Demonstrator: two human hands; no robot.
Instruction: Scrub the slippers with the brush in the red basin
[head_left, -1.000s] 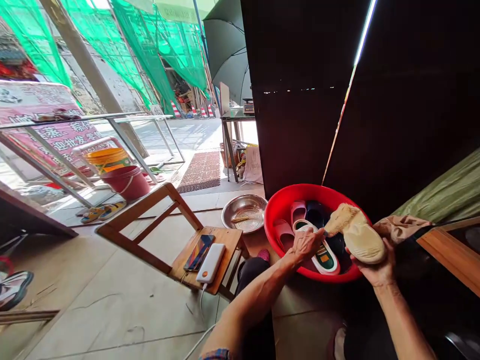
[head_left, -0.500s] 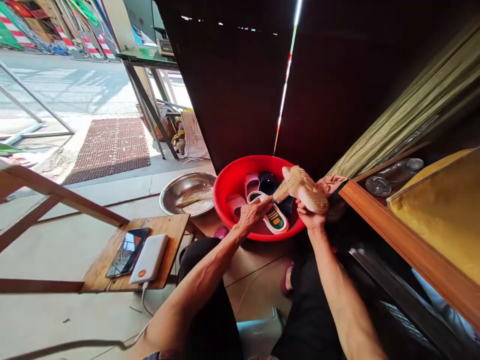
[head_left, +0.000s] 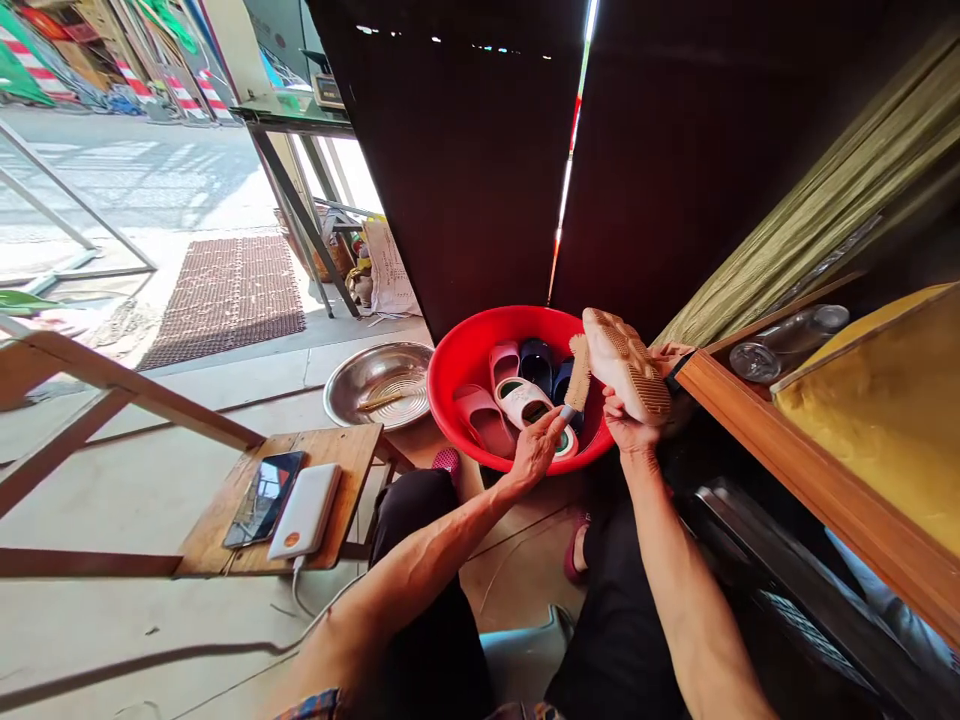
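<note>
My left hand (head_left: 538, 446) is closed around the handle of a scrubbing brush (head_left: 577, 375), its pale bristles against or very near the shoe's side. In my right hand (head_left: 628, 425) a white shoe (head_left: 626, 365) is gripped from below, its tan ridged sole turned up and toward me. Both hands are over the right part of a red basin (head_left: 448, 360). Inside the basin lie a pink slipper (head_left: 486, 415), another pink slipper (head_left: 505, 363), dark slippers (head_left: 535, 362) and a white slipper with green (head_left: 523, 398), partly covered by my left hand.
A metal bowl (head_left: 349, 385) holding a thin stick-like thing stands left of the basin. On a wooden chair (head_left: 202, 535) lie a phone (head_left: 264, 498) and a white power bank (head_left: 306, 510) with a cable. A wooden cabinet edge (head_left: 787, 455) borders my right arm. A dark panel (head_left: 480, 180) rises behind.
The brush has moved off the sole to the shoe's left side, swinging more upright. My left hand has shifted right and down. The shoe has moved slightly right, showing more of its sole.
</note>
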